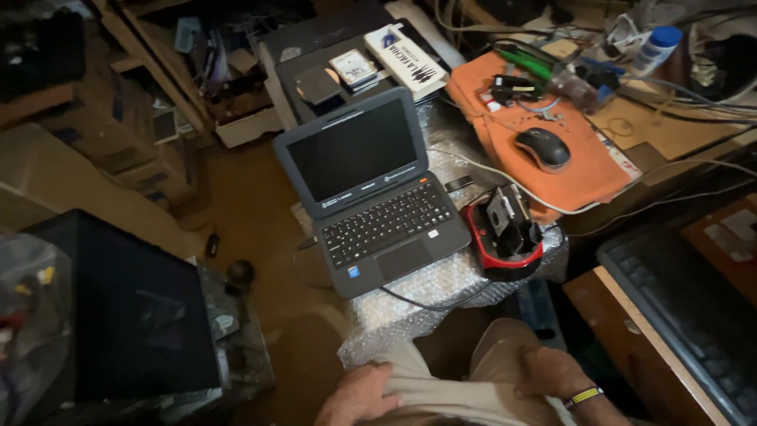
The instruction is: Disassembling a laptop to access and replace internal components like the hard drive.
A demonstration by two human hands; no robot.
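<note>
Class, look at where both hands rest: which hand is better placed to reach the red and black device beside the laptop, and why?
Probably the right hand. It rests on the right thigh, almost directly below the red and black device, which sits right of the laptop. The left hand lies on the left knee and would have to cross over.

Both hands lie flat and empty on the person's thighs, the left hand (359,394) on one knee, the right hand (548,372) on the other, a yellow wristband (583,396) behind it. Ahead of both, an open dark laptop (371,189) sits on bubble wrap (410,304). Ahead of the right hand stands a red-and-black tool (505,237); farther off, a mouse (542,148) rests on an orange cloth (552,170).
</note>
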